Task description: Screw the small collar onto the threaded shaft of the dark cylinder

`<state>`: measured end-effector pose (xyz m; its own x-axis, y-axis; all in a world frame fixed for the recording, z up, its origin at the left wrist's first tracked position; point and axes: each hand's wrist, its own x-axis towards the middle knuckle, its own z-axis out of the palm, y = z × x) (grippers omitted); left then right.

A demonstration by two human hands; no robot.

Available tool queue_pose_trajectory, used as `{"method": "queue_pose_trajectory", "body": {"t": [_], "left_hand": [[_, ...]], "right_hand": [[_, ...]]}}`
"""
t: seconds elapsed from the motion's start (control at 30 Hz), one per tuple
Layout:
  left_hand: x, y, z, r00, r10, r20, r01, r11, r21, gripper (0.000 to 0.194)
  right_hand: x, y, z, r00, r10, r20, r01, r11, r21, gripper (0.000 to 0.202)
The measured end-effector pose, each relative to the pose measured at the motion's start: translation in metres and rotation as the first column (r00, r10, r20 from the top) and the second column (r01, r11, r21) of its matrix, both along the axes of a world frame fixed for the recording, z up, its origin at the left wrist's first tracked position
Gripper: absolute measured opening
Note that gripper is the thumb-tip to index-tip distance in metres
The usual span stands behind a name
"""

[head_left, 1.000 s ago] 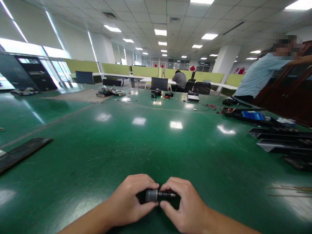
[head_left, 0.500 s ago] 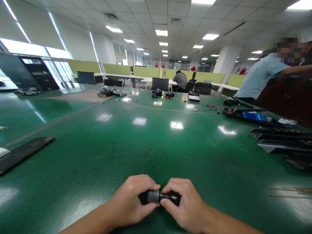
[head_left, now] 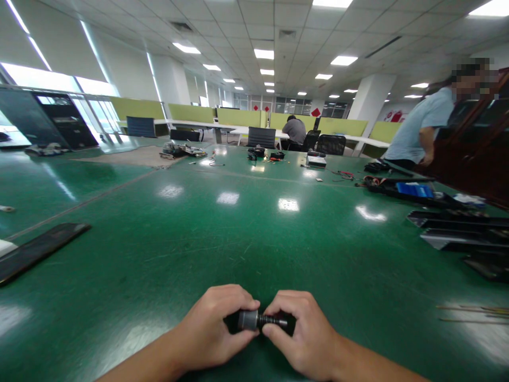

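Head view: dark cylinder (head_left: pixel 248 320) sits between left hand (head_left: pixel 213 330) and right hand (head_left: pixel 309 335).

Rods (head_left: pixel 473 307) on tbl (head_left: pixel 254 239), R of hands (head_left: pixel 222 323); chairs (head_left: pixel 261 137) behind

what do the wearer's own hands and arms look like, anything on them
The left hand and right hand are ungloved, with no ring visible. The left forearm and right forearm are bare as far as they show: no sleeve, watch or bracelet, and no clear markings.
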<state>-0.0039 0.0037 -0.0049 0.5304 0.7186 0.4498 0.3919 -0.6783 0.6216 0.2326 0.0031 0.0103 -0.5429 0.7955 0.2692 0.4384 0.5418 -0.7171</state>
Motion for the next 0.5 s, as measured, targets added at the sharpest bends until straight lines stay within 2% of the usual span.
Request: {"method": "queue_pose_trajectory", "body": {"t": [0.5], "left_hand": [[0.0004,-0.0027,0.0055,1.000,-0.010,0.000,0.010,0.999,0.047,0.031]], "right_hand": [[-0.0020,-0.0019,0.0025,1.000,-0.002,-0.011,0.002,1.000,0.009,0.001]]}}
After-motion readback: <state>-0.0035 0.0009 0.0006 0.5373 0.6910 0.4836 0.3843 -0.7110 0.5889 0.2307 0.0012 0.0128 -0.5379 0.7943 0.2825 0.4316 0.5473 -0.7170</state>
